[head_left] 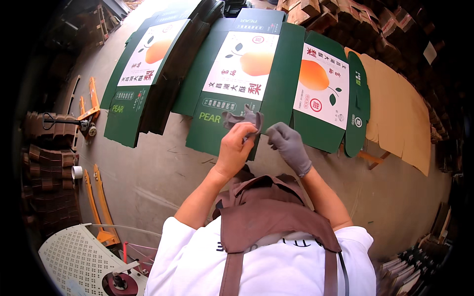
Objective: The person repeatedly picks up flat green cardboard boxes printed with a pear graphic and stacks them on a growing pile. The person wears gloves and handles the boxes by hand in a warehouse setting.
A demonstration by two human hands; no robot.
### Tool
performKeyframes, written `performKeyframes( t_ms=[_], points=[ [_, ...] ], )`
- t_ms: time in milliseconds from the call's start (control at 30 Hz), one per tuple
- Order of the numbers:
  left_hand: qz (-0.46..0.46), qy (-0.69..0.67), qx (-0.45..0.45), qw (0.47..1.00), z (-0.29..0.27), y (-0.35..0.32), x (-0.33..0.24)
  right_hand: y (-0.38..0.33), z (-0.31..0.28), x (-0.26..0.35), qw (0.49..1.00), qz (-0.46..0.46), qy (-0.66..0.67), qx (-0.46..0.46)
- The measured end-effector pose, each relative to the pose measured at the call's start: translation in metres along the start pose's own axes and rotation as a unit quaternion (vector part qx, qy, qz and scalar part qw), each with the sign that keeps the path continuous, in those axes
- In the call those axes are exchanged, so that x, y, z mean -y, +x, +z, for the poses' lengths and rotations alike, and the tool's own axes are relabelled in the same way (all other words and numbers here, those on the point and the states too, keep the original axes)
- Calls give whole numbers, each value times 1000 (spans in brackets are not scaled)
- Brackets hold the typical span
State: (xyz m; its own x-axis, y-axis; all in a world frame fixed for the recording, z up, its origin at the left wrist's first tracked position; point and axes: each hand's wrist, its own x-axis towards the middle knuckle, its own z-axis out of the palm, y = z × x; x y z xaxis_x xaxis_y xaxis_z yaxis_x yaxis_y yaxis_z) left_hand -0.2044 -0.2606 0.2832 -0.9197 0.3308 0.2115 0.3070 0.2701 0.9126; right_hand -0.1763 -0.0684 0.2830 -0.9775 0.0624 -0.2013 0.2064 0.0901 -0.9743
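My left hand (236,145) is bare and closed on a loose grey glove (243,118), which bunches up above the fingers. Just to its right is my right hand (288,144), wearing a matching grey glove. Its fingers are curled in, and I cannot see whether anything is between them. Both hands are in front of a flat green carton sheet (281,93) printed with white panels and orange pears. The sheet lies across the work surface, its near edge just beyond my hands.
A stack of similar green cartons (148,98) stands to the left. Brown cardboard (395,108) lies at the right. Yellow pallet jacks (101,197) are on the left floor, near stacked cardboard (52,172). A perforated light panel (74,256) is at lower left.
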Motion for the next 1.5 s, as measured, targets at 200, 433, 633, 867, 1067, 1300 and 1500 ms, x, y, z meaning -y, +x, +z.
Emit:
performKeyframes(
  t_ms=[200,433,633,867,1067,1300,1500],
  points=[
    [25,50,2,998,11,-9,11,13,24,-26,998,5,51,46],
    [-144,-94,-18,985,15,-11,48,11,15,-33,978,-64,-182,80],
    [-34,73,13,997,23,-12,18,15,9,-54,885,-134,-447,0],
    [-407,-111,163,892,52,-29,63,-3,29,-75,789,-231,-566,57],
    [-473,-445,-7,760,65,-34,112,-36,31,-91,776,-254,-565,116],
    [-321,-509,-76,795,100,-38,96,-43,3,-73,814,-259,-507,112],
    [-366,-457,-1,811,115,-39,81,-56,2,-79,823,-341,-444,98]
  ],
)
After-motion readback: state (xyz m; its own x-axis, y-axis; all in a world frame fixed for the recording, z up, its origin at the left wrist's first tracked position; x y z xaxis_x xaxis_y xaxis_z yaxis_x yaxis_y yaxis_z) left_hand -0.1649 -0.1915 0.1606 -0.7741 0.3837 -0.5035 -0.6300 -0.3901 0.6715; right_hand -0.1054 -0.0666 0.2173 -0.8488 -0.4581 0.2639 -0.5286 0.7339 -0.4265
